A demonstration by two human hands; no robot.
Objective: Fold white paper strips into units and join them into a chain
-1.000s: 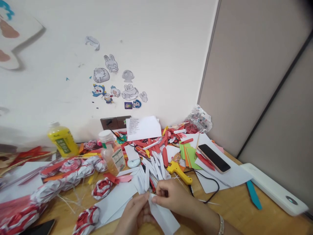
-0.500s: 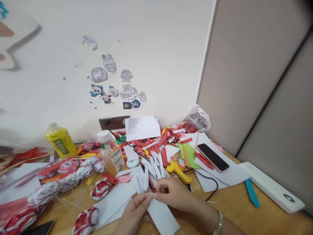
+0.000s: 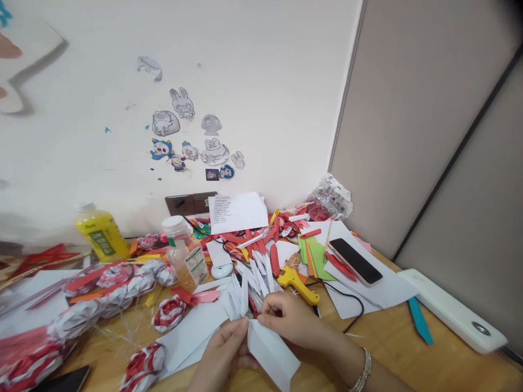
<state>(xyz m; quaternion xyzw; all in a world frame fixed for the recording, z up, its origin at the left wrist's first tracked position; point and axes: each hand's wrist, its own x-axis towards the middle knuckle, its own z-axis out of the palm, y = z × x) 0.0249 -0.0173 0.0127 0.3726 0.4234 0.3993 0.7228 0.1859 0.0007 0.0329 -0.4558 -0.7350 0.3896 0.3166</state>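
Observation:
A white paper strip [image 3: 273, 351] slants down toward the front edge of the view, a crease showing along it. My left hand [image 3: 229, 345] pinches its upper left corner between thumb and fingers. On the other side of that top end, my right hand [image 3: 288, 320] grips the paper with bent fingers; a bracelet circles the right wrist. Just beyond both hands lies a heap of folded white paper pieces [image 3: 241, 288]. The yellow glue gun [image 3: 298, 284] rests behind my right hand.
Red-and-white paper rosettes [image 3: 169, 314] and white sheets [image 3: 190, 332] lie at left. Behind them stand a yellow bottle [image 3: 101, 234] and a clear jar [image 3: 186, 258]. At right are a phone [image 3: 355, 261], a teal strip [image 3: 419, 321] and a long white device [image 3: 453, 313].
The paper strip has turned slightly and its crease now shows more. My left hand has shifted a little to the left; my right hand has risen slightly.

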